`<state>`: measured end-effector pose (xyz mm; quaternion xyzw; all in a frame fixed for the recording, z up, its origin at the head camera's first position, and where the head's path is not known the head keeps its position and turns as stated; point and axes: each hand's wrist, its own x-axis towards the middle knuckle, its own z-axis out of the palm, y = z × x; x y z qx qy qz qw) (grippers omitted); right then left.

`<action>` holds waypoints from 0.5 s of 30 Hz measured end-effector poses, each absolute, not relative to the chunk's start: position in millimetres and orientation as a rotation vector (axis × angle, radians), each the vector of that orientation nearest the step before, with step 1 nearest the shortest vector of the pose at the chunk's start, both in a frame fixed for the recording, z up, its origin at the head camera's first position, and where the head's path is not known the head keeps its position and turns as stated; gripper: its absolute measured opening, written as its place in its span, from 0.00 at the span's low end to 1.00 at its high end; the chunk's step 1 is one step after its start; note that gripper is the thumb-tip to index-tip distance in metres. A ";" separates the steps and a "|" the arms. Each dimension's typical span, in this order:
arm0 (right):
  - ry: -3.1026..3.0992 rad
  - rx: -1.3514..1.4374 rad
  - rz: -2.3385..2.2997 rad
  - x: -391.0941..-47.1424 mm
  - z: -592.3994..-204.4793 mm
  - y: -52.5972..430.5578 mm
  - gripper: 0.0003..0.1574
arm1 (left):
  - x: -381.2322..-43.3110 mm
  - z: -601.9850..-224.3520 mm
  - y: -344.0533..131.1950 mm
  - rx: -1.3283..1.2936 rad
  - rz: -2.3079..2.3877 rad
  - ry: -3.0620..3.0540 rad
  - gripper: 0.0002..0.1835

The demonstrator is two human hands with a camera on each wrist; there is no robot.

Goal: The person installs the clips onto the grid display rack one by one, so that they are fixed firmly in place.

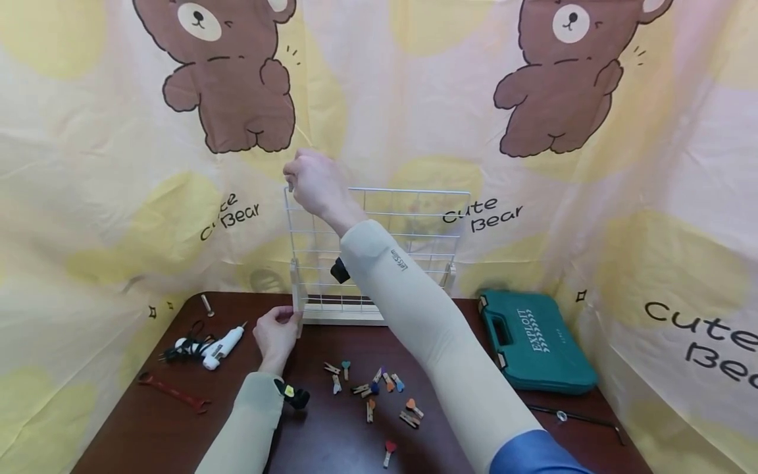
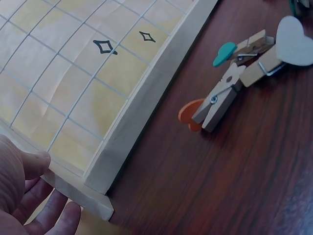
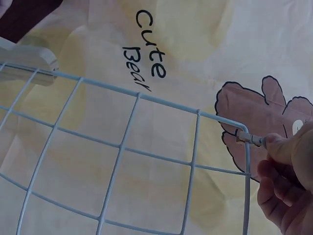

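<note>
A white wire grid (image 1: 414,191) stands upright in a wooden base (image 1: 343,318) toward the back of the table. At the grid's upper left corner, my right hand (image 1: 320,184) pinches a small clothespin (image 3: 252,139) between thumb and fingers; its jaws are at the corner wire. Lower down, my left hand (image 1: 277,334) grips the left side piece of the base, thumb on one face and fingers on the other, as the left wrist view shows. Several clothespins with coloured hearts lie on the table in front, among them one with a red heart (image 1: 389,447).
On the left lie a white glue gun (image 1: 222,347) with a black cord, a red wrench (image 1: 174,393) and a bolt (image 1: 206,305). A green tool case (image 1: 539,339) and a dark rod (image 1: 583,417) are on the right. A bear-print curtain (image 1: 379,85) hangs behind the table.
</note>
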<state>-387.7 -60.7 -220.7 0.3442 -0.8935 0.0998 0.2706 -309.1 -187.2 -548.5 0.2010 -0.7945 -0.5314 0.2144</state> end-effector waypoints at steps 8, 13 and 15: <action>-2.128 0.997 0.637 -370.9 -260.4 -17.3 0.16 | -308.6 -553.4 -184.5 0.532 -1.425 -2.224 0.12; -2.129 1.023 0.899 -347.7 -316.4 36.3 0.11 | -309.6 -553.4 -185.0 0.527 -1.403 -2.213 0.11; -2.240 1.031 0.946 -338.8 -345.9 58.1 0.12 | -309.8 -552.0 -186.0 0.531 -1.398 -2.211 0.11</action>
